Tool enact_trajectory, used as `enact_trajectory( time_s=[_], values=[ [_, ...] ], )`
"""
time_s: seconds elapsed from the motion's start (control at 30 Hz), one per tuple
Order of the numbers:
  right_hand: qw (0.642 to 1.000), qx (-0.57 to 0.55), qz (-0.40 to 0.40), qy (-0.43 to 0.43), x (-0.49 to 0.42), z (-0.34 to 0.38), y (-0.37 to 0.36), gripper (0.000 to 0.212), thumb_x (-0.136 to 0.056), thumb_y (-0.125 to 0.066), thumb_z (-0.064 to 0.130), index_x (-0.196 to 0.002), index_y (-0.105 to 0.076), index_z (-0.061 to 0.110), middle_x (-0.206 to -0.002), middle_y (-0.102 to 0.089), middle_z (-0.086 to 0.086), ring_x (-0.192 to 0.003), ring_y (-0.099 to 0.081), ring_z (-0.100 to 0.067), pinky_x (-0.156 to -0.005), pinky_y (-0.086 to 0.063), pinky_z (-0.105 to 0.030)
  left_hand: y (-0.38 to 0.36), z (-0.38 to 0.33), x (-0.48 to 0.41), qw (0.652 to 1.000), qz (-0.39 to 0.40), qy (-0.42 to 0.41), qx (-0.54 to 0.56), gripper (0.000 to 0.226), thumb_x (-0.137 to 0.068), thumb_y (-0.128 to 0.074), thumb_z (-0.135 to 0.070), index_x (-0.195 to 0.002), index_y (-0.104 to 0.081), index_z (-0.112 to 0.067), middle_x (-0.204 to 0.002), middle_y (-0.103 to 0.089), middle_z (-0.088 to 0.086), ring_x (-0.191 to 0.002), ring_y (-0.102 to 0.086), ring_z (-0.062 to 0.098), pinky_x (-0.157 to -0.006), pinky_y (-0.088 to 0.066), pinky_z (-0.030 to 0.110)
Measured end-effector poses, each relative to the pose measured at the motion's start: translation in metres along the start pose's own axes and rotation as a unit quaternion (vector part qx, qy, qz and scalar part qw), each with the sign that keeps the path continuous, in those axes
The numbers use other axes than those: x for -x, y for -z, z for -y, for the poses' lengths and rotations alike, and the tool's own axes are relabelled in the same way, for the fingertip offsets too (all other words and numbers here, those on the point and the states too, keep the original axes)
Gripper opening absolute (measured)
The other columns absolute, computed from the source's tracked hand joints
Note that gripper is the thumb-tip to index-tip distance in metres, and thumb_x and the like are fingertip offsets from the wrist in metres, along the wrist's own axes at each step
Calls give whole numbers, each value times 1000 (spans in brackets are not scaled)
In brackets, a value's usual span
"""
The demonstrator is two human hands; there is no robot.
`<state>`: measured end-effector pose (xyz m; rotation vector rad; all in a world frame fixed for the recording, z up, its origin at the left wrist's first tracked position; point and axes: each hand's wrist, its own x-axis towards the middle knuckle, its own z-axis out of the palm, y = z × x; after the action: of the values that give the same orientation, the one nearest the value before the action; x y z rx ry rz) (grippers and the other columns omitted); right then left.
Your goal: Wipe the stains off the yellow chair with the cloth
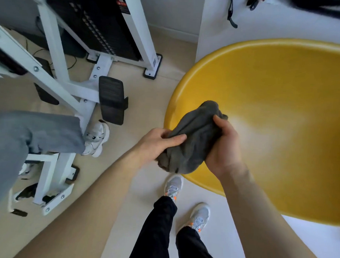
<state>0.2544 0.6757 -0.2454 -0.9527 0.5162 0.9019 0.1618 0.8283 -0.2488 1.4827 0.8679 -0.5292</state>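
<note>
A large round yellow chair (273,98) fills the right half of the head view, its smooth shell curving down toward me. A pale sheen shows on the seat to the right of my hands; no distinct stains are visible. A bunched grey cloth (192,135) hangs over the chair's near left rim. My left hand (158,144) grips its left side with thumb on top. My right hand (223,144) clasps its right side.
A white-framed weight machine (73,85) with black footplates and a black weight stack stands at left. Another person's grey-trousered leg and white shoe (95,138) rest beside it. My own feet in grey shoes stand on the beige floor below the chair rim.
</note>
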Motion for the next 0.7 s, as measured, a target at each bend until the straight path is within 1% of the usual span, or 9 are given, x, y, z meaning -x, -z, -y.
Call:
enact_trajectory(
  time_s=[0.1,0.2,0.23,0.3,0.37,0.47,0.53,0.63,0.7],
  values=[
    [998,47,0,47,3,5,14,32,-95,-56,21,-125,-63,11,-128,-68,-15,-123,-62,-30,-103,-49,-46,8,0,15,998,39,42,-25,41,-82,-72,-53,-99,-78,-17,-95,-79,2,-91,-74,18,-81,-55,31],
    [992,91,-35,80,7,11,25,20,-96,-60,11,-114,-67,12,-111,-72,-11,-108,-67,-28,-89,-55,-41,13,6,30,993,106,48,-12,28,-76,-71,-41,-85,-79,-16,-90,-78,1,-82,-71,12,-70,-49,23],
    [992,96,-35,80,9,12,27,16,-96,-60,11,-111,-66,13,-105,-70,-11,-103,-66,-28,-82,-56,-39,12,9,34,994,100,32,14,23,-76,-69,-37,-82,-79,-17,-89,-77,0,-83,-70,14,-70,-49,24],
    [992,104,-15,74,12,10,26,13,-96,-62,13,-108,-66,15,-104,-69,-11,-103,-66,-29,-76,-56,-38,14,15,35,994,17,-13,104,19,-85,-68,-31,-88,-79,-16,-96,-78,4,-96,-70,21,-85,-52,33],
    [989,126,-17,79,12,10,24,14,-92,-67,16,-106,-69,17,-113,-72,-10,-109,-67,-29,-77,-58,-42,21,18,34,985,-94,-71,129,20,-96,-62,-30,-97,-77,-17,-101,-78,1,-104,-70,16,-98,-51,34],
    [969,207,-40,129,11,8,21,22,-81,-80,21,-102,-73,20,-115,-74,-7,-110,-69,-29,-91,-57,-53,38,12,34,970,-200,-138,27,25,-101,-53,-41,-92,-73,-29,-95,-75,-9,-94,-68,1,-90,-52,26],
    [958,245,-41,142,11,5,14,31,-74,-83,29,-101,-73,18,-115,-73,-7,-110,-68,-30,-91,-55,-53,51,2,33,962,-205,-174,-51,26,-102,-49,-44,-96,-70,-30,-100,-72,-9,-94,-64,-1,-83,-51,26],
    [969,212,-21,126,10,1,5,21,-86,-76,23,-101,-68,10,-110,-71,-9,-100,-68,-28,-74,-54,-43,82,-31,30,959,-126,-171,-188,30,-90,-62,-54,-108,-64,-30,-102,-67,-13,-95,-61,1,-77,-45,26],
    [977,180,5,115,9,1,-2,11,-92,-69,18,-99,-64,11,-103,-67,-8,-90,-65,-24,-66,-51,-40,110,-55,30,949,-50,-96,-296,64,-64,-79,-66,-116,-59,-35,-106,-64,-17,-97,-60,3,-82,-48,28]
  ],
)
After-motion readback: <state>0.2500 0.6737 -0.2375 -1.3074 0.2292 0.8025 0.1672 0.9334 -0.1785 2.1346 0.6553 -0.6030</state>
